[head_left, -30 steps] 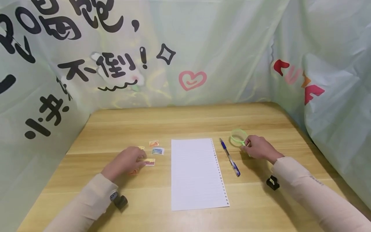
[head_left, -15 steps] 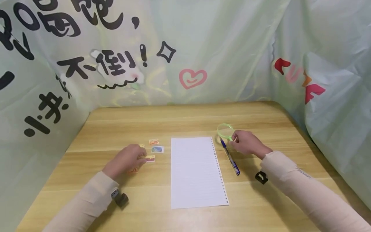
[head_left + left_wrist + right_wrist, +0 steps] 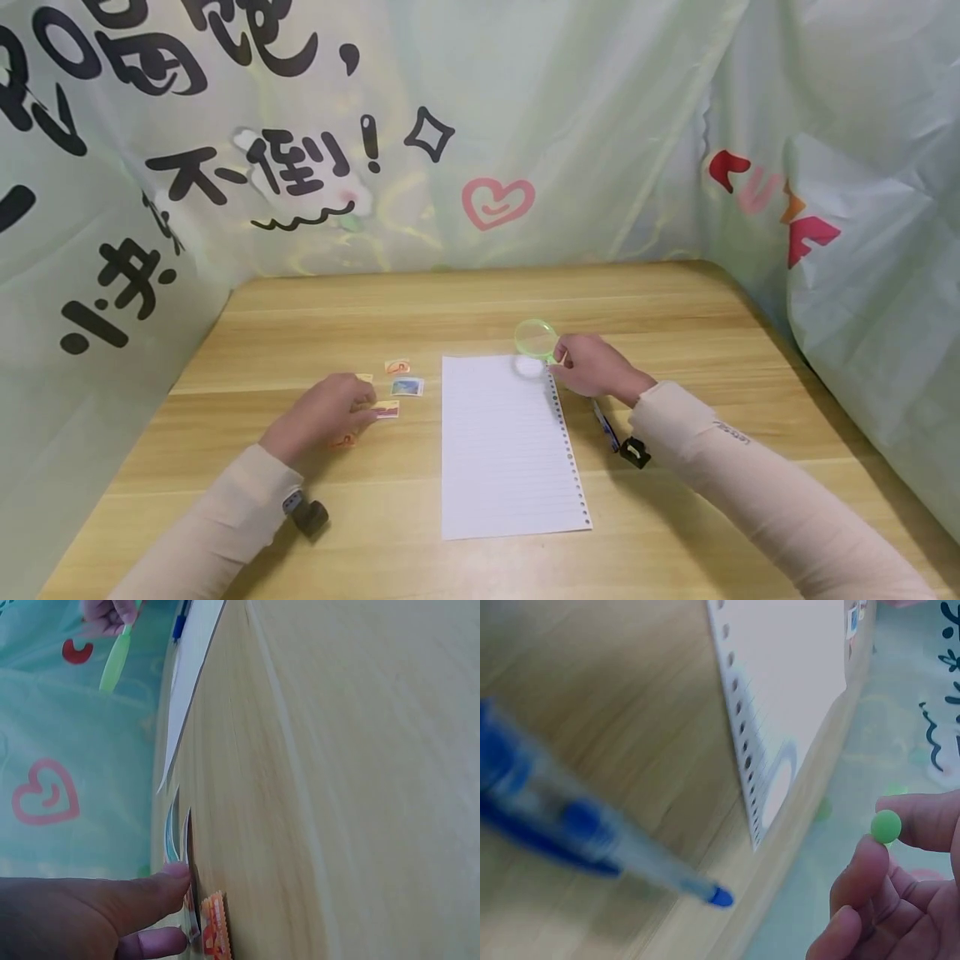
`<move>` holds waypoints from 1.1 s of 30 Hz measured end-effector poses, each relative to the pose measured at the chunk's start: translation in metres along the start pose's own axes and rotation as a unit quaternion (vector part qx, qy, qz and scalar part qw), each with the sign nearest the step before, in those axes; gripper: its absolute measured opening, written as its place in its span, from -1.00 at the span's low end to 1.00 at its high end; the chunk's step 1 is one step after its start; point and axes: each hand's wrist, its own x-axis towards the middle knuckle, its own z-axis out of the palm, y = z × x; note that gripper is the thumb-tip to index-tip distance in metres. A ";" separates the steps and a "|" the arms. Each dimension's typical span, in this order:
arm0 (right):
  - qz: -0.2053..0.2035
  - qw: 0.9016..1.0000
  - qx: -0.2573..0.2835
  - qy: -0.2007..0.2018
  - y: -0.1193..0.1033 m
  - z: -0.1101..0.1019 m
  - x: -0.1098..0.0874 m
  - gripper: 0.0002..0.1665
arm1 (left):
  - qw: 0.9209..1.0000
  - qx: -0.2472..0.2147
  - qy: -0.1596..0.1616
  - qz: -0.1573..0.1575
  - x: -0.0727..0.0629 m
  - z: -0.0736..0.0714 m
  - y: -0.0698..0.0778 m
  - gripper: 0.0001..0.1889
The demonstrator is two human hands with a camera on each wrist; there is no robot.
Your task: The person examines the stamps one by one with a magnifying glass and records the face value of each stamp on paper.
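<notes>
The right hand (image 3: 592, 365) pinches the handle of a light-green magnifying glass (image 3: 525, 325) between thumb and fingertip; in the right wrist view the round handle end (image 3: 886, 826) pokes out of the grip. Its lens is above the top edge of the lined paper sheet (image 3: 502, 450), casting a round shadow. Over at the left, the left hand (image 3: 326, 417) has its thumb and a fingertip resting at the end of a yellow-and-red stamp (image 3: 387, 409) on the table. Around it lie a blue-picture stamp (image 3: 407, 387) and orange stamps (image 3: 397, 367), partly hidden by the hand.
A blue pen (image 3: 604, 425) lies right of the sheet, partly covered by the right arm. Everything rests on a wooden table (image 3: 480, 312). Printed cloth (image 3: 585, 125) hangs behind and along both sides. Small cameras (image 3: 309, 515) are strapped to the wrists.
The right hand has carried the magnifying glass leftward, past the pen, to the sheet's top right corner. The left hand stays in place at the stamp.
</notes>
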 end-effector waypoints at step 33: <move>-0.051 0.997 -0.025 -0.050 -0.070 0.054 0.034 -0.82 | 1.000 -0.002 -0.002 0.006 0.001 0.004 -0.009 -0.92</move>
